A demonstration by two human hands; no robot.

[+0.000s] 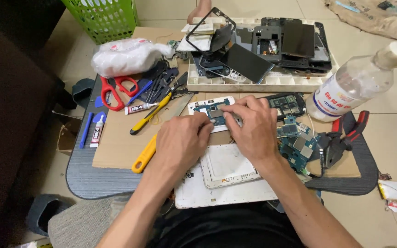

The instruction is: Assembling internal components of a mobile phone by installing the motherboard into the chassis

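Hands meet over the opened white phone frame (207, 109) with its blue circuit board showing, lying flat on the cardboard sheet (116, 142) just in front of the long white parts tray (253, 83). Your left hand (180, 142) rests its fingertips on the near edge of that frame, fingers curled and pinched close; your right hand (253, 126) covers the frame's right end, fingers bent tight on something too small to make out. Directly below your wrists lie two white back covers (226, 177), stacked. To your left sit a yellow-handled screwdriver (150, 115), a yellow pry tool (144, 156), red scissors (113, 92) and a small glue tube (138, 108). To your right, loose blue circuit boards (297, 147) crowd beside red-handled pliers (341, 138), and a clear plastic bottle (359, 82) lies tilted near the tray. The tray holds dark phone screens and frames (272, 46).
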